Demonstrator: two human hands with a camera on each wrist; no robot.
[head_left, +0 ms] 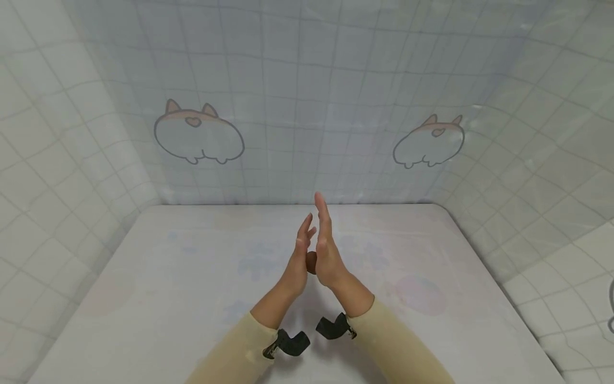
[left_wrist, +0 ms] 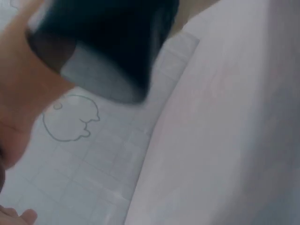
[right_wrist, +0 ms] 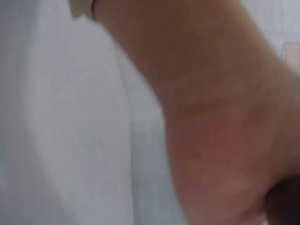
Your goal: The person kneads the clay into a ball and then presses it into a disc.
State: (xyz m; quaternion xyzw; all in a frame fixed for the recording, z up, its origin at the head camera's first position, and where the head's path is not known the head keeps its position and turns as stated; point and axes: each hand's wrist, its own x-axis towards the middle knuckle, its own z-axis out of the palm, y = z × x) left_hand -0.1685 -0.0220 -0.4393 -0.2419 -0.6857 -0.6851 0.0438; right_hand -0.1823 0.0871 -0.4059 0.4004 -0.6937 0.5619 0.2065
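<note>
A small brown ball-like lump [head_left: 311, 263] sits between the two palms in the head view, its sides partly hidden by them. My left hand [head_left: 296, 264] presses from the left, its fingers extended upward. Against the other side lies the palm of my right hand [head_left: 329, 258], also with straight fingers. The right wrist view shows the dark lump [right_wrist: 286, 201] at its lower right corner, beside a blurred palm close to the lens. Both hands are raised over the white table [head_left: 182, 277].
Black camera mounts [head_left: 292, 343] stick out inward from both cream sleeves [head_left: 240, 349]. Behind the table hangs a pale gridded curtain [head_left: 307, 133] with cartoon animal drawings [head_left: 199, 136]. Similar gridded sheets stand at the left and right sides.
</note>
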